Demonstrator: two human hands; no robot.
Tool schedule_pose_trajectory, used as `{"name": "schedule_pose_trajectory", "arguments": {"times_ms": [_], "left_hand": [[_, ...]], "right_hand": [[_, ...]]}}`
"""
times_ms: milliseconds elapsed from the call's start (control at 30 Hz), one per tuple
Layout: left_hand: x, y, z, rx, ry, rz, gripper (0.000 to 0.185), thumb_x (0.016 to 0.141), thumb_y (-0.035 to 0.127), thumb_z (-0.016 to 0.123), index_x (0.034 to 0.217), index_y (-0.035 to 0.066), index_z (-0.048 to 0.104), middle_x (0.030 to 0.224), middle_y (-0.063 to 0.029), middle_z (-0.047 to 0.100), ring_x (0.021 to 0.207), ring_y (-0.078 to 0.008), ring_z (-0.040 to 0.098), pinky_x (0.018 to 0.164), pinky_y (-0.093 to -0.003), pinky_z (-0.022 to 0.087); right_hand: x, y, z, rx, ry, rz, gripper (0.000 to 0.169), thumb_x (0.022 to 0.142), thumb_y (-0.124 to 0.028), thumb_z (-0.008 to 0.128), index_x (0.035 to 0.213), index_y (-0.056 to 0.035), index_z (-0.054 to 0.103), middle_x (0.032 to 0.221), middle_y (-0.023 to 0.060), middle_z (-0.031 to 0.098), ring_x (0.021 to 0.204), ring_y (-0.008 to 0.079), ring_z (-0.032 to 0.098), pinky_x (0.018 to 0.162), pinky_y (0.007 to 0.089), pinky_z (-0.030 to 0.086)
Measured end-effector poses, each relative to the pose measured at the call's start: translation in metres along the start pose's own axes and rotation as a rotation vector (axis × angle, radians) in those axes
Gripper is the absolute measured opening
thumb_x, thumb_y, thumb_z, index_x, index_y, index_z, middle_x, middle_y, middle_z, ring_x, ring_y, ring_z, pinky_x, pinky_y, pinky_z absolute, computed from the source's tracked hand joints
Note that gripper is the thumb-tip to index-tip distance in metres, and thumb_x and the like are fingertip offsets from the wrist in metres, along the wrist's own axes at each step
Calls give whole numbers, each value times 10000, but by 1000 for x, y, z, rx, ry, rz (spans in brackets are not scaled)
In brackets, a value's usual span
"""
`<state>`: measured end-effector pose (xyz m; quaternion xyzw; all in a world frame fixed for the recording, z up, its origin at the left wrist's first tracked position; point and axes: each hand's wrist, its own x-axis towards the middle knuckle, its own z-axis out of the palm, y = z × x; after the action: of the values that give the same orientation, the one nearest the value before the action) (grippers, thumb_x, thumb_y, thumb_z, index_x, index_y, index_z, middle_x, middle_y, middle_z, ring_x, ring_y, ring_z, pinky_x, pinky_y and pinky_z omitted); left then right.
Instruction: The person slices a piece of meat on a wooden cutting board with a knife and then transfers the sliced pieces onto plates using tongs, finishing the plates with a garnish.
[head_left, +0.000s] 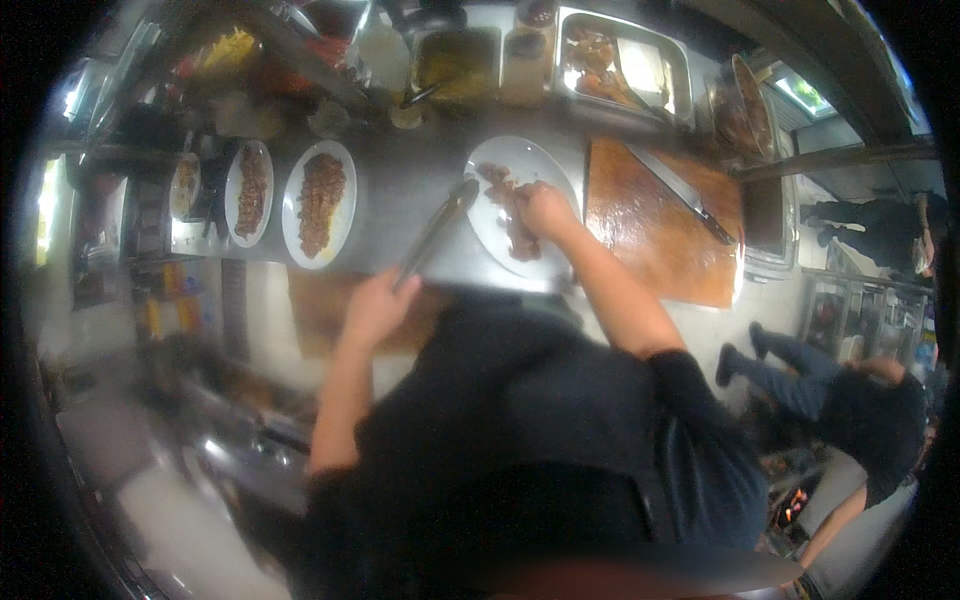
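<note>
My left hand (381, 306) grips metal tongs (439, 229) by the handle end. Their tips rest by the left rim of a white oval plate (541, 163). Over that plate, my right hand (549, 211) has its fingers pinched together at a strip of sliced cooked meat (523, 244). My fingers hide part of the meat. Left of the tongs stands another oval plate (346, 169) with a full row of sliced meat (322, 206). Beyond it is a smaller-looking plate (265, 161) of similar meat (250, 199).
A knife (679, 187) lies on a brown cutting board (637, 240) right of the plate. Behind the steel counter (405, 169) sit a steel pan of meat (679, 56) and a pan of liquid (457, 64). One person (847, 397) bends at the right; another (874, 225) stands farther back.
</note>
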<state>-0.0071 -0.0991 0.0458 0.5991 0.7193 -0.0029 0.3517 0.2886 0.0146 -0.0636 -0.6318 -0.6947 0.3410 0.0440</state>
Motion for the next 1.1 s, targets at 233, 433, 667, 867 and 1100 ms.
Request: {"name": "schedule_pose_trajectory", "arguments": {"times_ms": [233,433,667,867,1100], "left_hand": [[13,11,1,22,70,20,481,892,426,610,1231,85,630,1111,-244,653,1074,-389,613,924,-416,470],[2,-1,-8,56,-93,15,502,890,441,591,1252,93,616,1109,-233,653,1060,-395,612,921,-448,474],[0,1,-4,-33,-81,99,483,898,440,579,1221,86,635,1102,-224,659,1037,-388,623,908,-451,482],[9,-17,-4,-37,28,49,444,909,397,596,1226,89,631,1137,-226,646,1095,-384,602,929,-400,466],[26,-10,-4,3,11,95,449,908,405,596,1233,97,628,1139,-222,648,1085,-382,606,926,-415,472]], "right_hand": [[25,-14,-10,-129,226,-164,429,904,-312,569,1231,-37,606,1220,212,605,1098,373,598,963,435,463],[43,-27,-10,-176,-11,-94,374,920,-256,522,1206,-37,623,1199,200,622,1104,386,590,957,449,461],[53,-12,-1,-352,-38,-165,324,888,-181,501,1139,-62,668,1131,192,653,1058,364,615,928,436,477],[23,-4,-1,-76,245,15,307,887,-207,540,1137,-104,685,1120,172,666,1035,350,629,912,417,490],[-3,7,-4,-61,95,127,298,881,-226,585,1127,-93,687,1066,179,681,1003,331,646,888,410,508]]}}
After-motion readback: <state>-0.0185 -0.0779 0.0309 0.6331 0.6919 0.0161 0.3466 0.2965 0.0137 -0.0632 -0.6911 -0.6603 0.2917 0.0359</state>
